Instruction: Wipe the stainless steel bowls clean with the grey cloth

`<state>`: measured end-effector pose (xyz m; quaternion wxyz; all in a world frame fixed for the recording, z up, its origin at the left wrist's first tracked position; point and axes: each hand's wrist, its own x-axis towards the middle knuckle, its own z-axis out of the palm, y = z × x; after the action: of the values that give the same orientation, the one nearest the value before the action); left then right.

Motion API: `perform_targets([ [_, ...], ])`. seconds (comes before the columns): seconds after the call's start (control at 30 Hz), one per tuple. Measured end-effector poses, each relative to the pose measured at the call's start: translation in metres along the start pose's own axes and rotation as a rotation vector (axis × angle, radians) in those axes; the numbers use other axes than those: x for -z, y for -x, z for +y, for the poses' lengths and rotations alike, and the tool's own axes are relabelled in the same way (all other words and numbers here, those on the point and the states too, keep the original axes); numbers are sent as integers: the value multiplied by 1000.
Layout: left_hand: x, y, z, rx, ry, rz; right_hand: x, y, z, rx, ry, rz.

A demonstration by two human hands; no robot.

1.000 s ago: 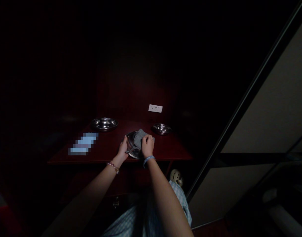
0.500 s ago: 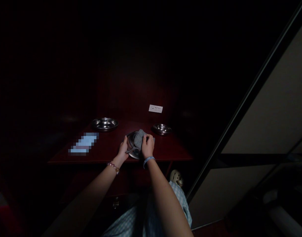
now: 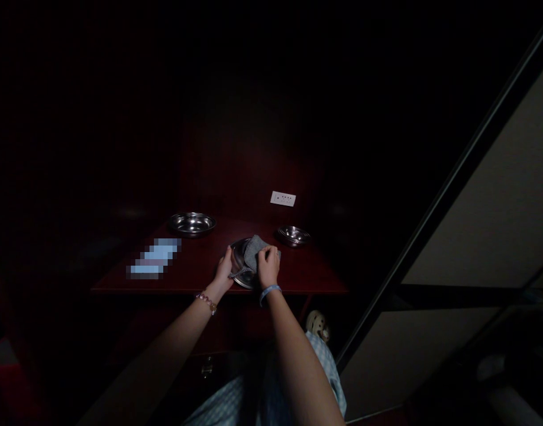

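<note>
Barely any change: my right hand (image 3: 268, 267) stays clamped on the cloth (image 3: 251, 255) over the plate (image 3: 236, 253); my left hand (image 3: 223, 273) still grips its rim at 9 o'clock.

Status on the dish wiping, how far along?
Mid-job, it seems. In hand: the left hand grips the rim of the steel plate at the front of the table while the right hand presses the grey cloth onto it. The larger dish back left and the small bowl back right sit untouched. It is too dark to tell whether they are done or left.
</note>
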<state>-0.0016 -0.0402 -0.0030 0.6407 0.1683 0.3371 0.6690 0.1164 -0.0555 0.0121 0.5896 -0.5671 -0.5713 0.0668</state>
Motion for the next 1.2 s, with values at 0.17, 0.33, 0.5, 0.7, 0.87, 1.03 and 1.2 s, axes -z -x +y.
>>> perform_targets([
  [0.17,1,-3,-1,-1,7,-2,-1,-1,-1,-22,13,0],
  [0.33,1,-1,1,-13,10,2,-2,-1,1,-34,6,-16],
  [0.5,1,-1,1,-10,-3,-8,-5,-1,3,-29,16,20],
  [0.7,2,-3,-1,-19,-4,-16,-6,0,4,46,17,50],
  [0.87,2,-4,-2,-13,12,-21,-5,0,3,67,-18,49],
  [1.03,3,-6,-1,3,-3,-10,-5,-1,4,37,-40,45],
  [1.2,3,-4,0,-8,-13,-6,-4,-1,2,18,-52,41],
])
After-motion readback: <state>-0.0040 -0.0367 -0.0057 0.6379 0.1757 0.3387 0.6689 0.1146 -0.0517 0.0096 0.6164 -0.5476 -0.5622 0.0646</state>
